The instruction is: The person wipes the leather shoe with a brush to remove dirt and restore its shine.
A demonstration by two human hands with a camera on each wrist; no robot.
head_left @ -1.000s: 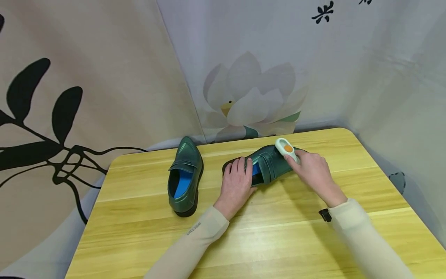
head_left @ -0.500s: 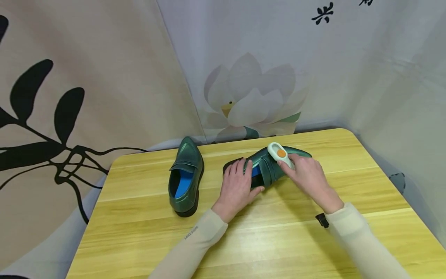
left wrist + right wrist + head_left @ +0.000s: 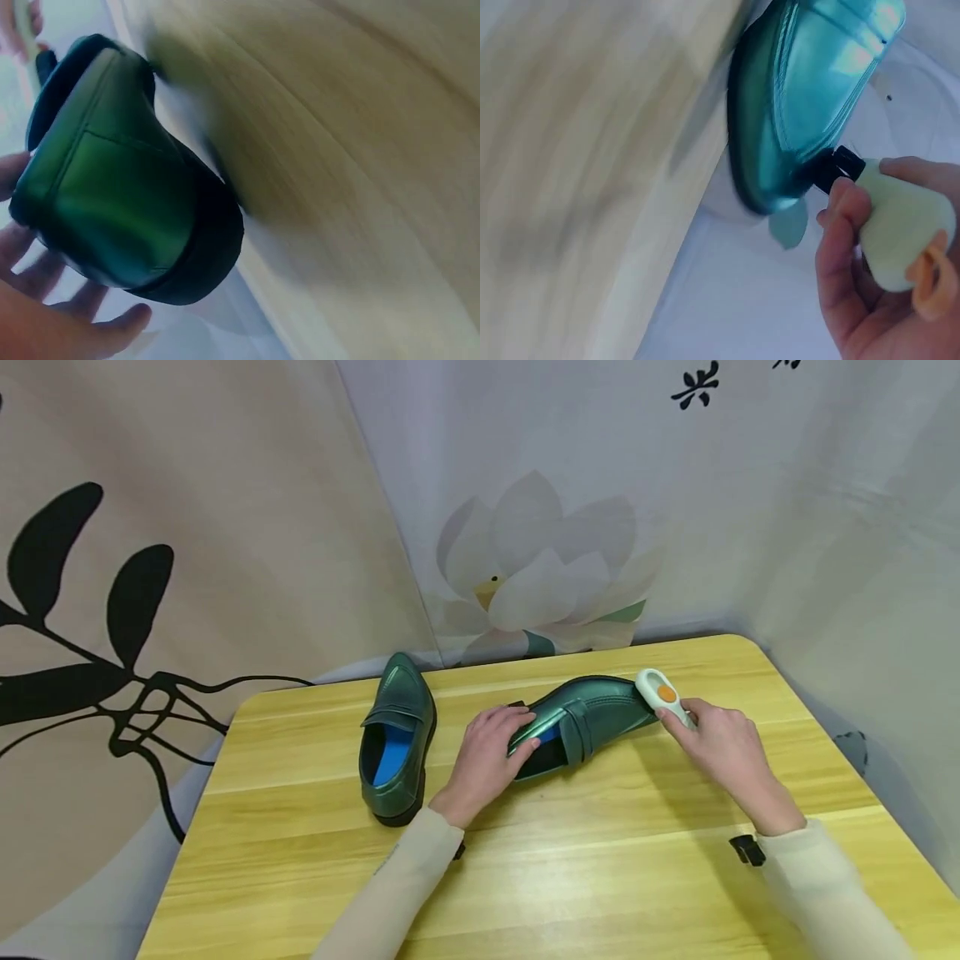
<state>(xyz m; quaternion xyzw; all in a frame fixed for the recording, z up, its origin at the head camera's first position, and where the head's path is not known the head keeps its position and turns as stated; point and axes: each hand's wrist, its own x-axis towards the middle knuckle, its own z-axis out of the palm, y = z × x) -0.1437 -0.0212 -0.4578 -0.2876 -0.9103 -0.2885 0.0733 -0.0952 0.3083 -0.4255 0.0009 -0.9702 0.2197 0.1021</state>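
A dark green loafer [image 3: 600,718] with a blue insole lies tilted on its side, toe to the right. My left hand [image 3: 487,753] grips it at the heel end; in the left wrist view the fingers [image 3: 41,277] lie along the side of the heel [image 3: 120,202]. In my right hand [image 3: 723,739] is a small white-handled shoe brush [image 3: 666,693] with an orange oval. Seen from the right wrist, the brush's black head [image 3: 832,169] is right at the loafer's toe [image 3: 780,180], and an orange loop [image 3: 934,281] hangs from the handle.
A second green loafer [image 3: 397,739] stands upright to the left, toe toward the back edge. Both are on a wooden table [image 3: 585,868] with rounded back corners. Printed curtains [image 3: 555,510] hang close behind the table.
The brush slid left over the vamp, then right to the toe. My left hand shifted left and lower around the heel, and the gripped loafer turned a little.
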